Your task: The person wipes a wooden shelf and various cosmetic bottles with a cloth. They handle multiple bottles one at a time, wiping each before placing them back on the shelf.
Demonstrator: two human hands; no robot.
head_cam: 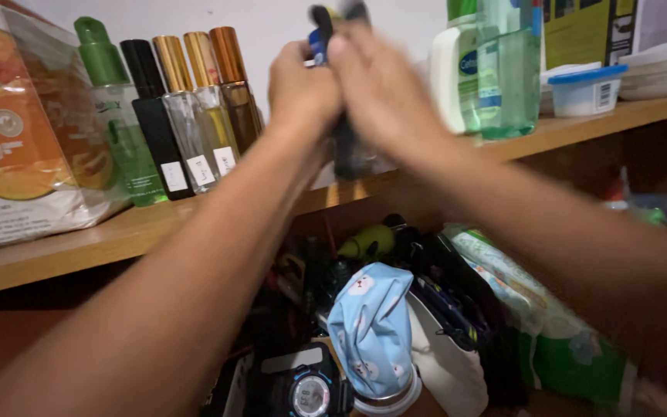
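Both my arms reach up and forward over the wooden shelf (79, 243), meeting above its middle. My left hand (301, 89) is curled shut around a dark bottle (343, 147) that stands on the shelf, thumb and fingers closed on its upper part near a blue-and-black cap (319, 31). My right hand (384, 96) lies flat against the same bottle from the other side, fingers stretched upward; it is blurred, so I cannot tell whether its grip closes on the bottle or only presses it.

Left of the bottle, the shelf carries one orange-and-white pouch (17, 131), then one green spray bottle (121, 116), one black bottle (156, 116) and three gold-capped glass bottles (206, 100) in a row. Right of the bottle stand one white pump bottle (453, 77), one clear green bottle (511, 69) and one small white tub (584, 91) with a blue lid.

Below the shelf lie one blue patterned cloth (372, 324) and one digital watch (310, 394).
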